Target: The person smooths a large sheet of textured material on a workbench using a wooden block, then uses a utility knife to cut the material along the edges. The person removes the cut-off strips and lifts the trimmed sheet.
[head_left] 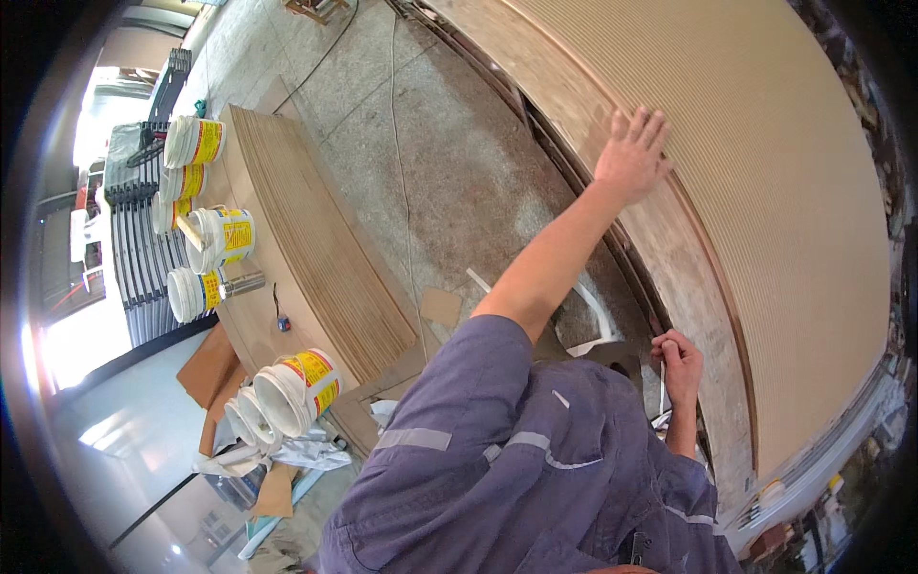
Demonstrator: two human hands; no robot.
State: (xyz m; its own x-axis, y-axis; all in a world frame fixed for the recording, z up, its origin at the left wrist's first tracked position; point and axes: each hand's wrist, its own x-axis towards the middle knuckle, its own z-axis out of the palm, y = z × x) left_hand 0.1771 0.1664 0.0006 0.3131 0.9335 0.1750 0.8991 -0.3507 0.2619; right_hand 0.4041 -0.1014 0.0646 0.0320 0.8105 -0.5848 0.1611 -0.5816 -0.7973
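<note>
My left hand (636, 153) is stretched out and lies flat, fingers spread, on a large curved panel with fine ribs (765, 191), near the panel's wooden edge band. Lower down, my right hand (679, 364) is closed on a thin white strip (661, 387) right against the rough brown edge face (693, 287) of the same panel. My blue-grey work overall with grey reflective stripes (516, 459) fills the lower middle of the view.
A stack of thin wood sheets (316, 249) lies on the concrete floor (430, 163) to the left. Several white buckets with yellow labels (220, 239) stand along it, more lying nested (287, 392) near cardboard scraps (440, 306). A metal can (244, 284) stands beside the buckets.
</note>
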